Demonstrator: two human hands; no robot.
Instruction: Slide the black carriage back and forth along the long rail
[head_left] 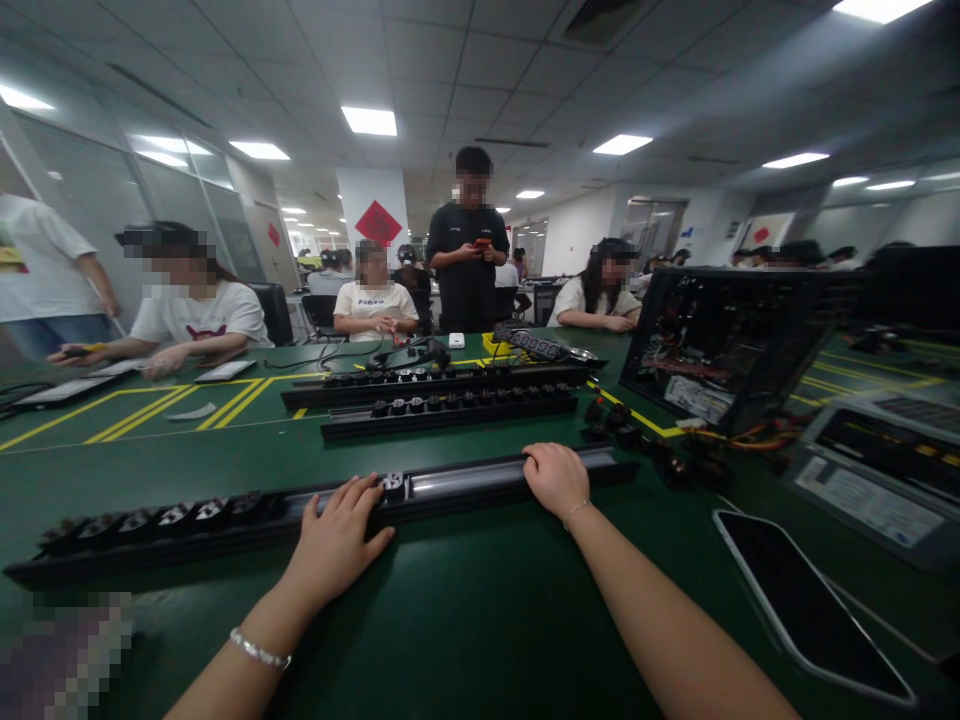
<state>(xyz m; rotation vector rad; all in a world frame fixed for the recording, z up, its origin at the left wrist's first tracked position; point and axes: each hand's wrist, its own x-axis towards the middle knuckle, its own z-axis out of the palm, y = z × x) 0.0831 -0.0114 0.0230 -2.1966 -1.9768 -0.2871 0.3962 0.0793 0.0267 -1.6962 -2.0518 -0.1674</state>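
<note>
left fingers: spread flat on the long black rail (pixel 315 510), fingertips (pixel 373 490) touching the last fitted socket module (pixel 393 486); they press down, closed round nothing
right fingers: curled over the top of the rail further along; the right hand (pixel 556 478) seems to steady it, though whether it truly clamps the rail cannot be told
left hand: the left hand (pixel 337 540) rests palm down beside the filled stretch
rail: lies across the green tabletop (pixel 465 620), along the near edge, one end toward the near left corner
done: a row of modules (pixel 150 522) sits in the rail's left part (about half its length, by my judgement)
left: the channel between the two hands and past the right one shows bare metal
beyond: two filled rails (pixel 450 395) lie toward the far edge, loose black parts (pixel 611 425) near the right hand, a dark phone (pixel 806 600) toward the near right corner, an open computer case (pixel 720 340) at the right edge
</note>
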